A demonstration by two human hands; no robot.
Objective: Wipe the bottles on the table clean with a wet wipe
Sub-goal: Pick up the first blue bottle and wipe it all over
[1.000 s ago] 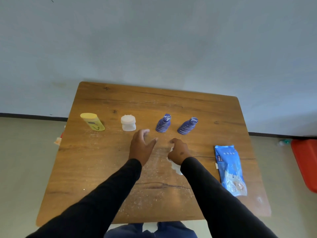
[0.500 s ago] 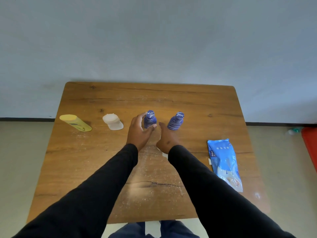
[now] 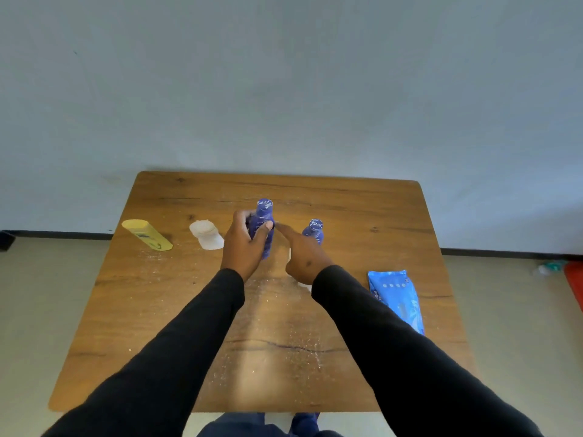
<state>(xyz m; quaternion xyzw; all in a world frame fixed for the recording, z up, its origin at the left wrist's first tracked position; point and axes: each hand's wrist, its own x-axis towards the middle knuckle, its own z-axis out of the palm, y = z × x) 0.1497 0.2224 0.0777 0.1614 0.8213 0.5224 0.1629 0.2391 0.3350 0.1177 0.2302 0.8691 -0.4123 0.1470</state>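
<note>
Blue bottle (image 3: pixel 263 228) now in left hand (image 3: pixel 243 247) (previously untouched).

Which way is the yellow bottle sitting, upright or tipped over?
Upright, as far as this view shows: the yellow bottle stands on the table at the far left; its lean looks like wide-angle distortion, since the white bottle leans alike.

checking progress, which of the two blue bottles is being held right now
The left blue bottle, gripped by the left hand. The right blue bottle stands free on the table.
</note>
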